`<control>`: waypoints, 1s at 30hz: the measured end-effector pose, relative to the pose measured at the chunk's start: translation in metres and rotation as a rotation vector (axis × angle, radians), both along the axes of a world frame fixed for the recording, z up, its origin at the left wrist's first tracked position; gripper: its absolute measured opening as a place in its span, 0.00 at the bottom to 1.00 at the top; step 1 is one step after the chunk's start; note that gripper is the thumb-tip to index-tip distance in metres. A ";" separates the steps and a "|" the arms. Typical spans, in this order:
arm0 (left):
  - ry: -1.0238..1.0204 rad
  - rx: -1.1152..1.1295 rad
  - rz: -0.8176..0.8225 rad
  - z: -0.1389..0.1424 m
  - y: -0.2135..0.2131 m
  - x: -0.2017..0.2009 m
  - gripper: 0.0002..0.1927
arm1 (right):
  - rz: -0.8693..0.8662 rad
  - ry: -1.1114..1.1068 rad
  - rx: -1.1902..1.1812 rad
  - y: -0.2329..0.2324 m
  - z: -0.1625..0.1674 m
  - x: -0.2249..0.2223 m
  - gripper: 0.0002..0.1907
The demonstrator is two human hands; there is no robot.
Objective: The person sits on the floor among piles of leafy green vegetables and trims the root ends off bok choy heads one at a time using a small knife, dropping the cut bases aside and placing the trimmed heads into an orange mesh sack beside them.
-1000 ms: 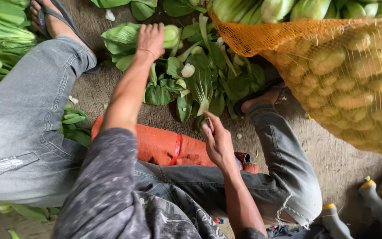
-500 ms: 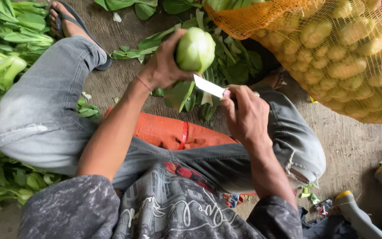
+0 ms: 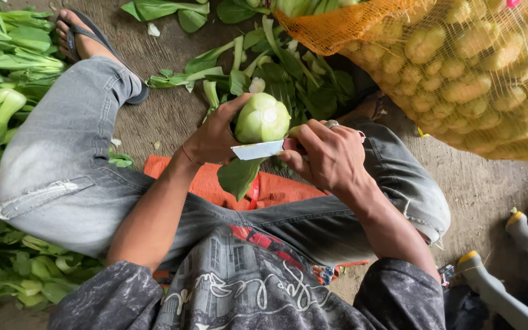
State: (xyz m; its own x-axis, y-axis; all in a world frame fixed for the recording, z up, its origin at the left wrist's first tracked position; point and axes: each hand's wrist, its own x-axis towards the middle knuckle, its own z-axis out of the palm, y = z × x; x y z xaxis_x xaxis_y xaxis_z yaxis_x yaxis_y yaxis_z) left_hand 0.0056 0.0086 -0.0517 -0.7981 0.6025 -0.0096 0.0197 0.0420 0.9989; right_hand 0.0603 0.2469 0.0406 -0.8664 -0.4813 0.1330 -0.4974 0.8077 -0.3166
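Observation:
My left hand (image 3: 215, 135) grips a round pale green vegetable (image 3: 263, 118) with a white cut stem end, held up in front of my knees. My right hand (image 3: 328, 153) is closed on the handle of a small knife (image 3: 258, 150), whose blade lies flat against the underside of the vegetable. A dark green leaf (image 3: 238, 176) hangs from the vegetable just under the blade. I sit low, in grey jeans, with both knees spread.
An orange mesh sack (image 3: 459, 67) full of pale round vegetables fills the upper right. Cut green leaves (image 3: 288, 67) litter the ground ahead. Leafy greens (image 3: 1, 79) pile up at the left. An orange sack (image 3: 172, 177) lies under my legs. Bottles (image 3: 496, 287) stand lower right.
My left hand picked a vegetable up off the ground and brought it near. My right hand, now holding the knife, moved in and set the blade against the vegetable's underside.

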 end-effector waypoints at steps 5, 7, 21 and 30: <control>0.078 0.156 0.027 -0.009 -0.006 -0.005 0.31 | 0.038 0.001 -0.030 -0.006 -0.006 -0.012 0.19; 0.114 0.086 0.025 -0.012 -0.007 -0.007 0.33 | 0.013 -0.027 0.022 -0.005 -0.006 -0.012 0.19; -0.011 0.136 -0.110 -0.018 -0.004 -0.002 0.39 | -0.040 -0.078 0.009 0.014 -0.016 -0.003 0.21; -0.064 0.241 -0.153 -0.010 0.002 0.006 0.44 | -0.501 -0.229 -0.231 0.069 -0.046 -0.019 0.21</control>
State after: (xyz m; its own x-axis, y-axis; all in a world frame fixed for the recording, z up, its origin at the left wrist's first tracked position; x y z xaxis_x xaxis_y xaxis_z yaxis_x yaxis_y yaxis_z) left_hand 0.0119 0.0104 -0.0622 -0.6998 0.7071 0.1013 -0.0556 -0.1953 0.9792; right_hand 0.0412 0.3155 -0.0051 -0.9994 0.0126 -0.0311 0.0280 0.8237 -0.5664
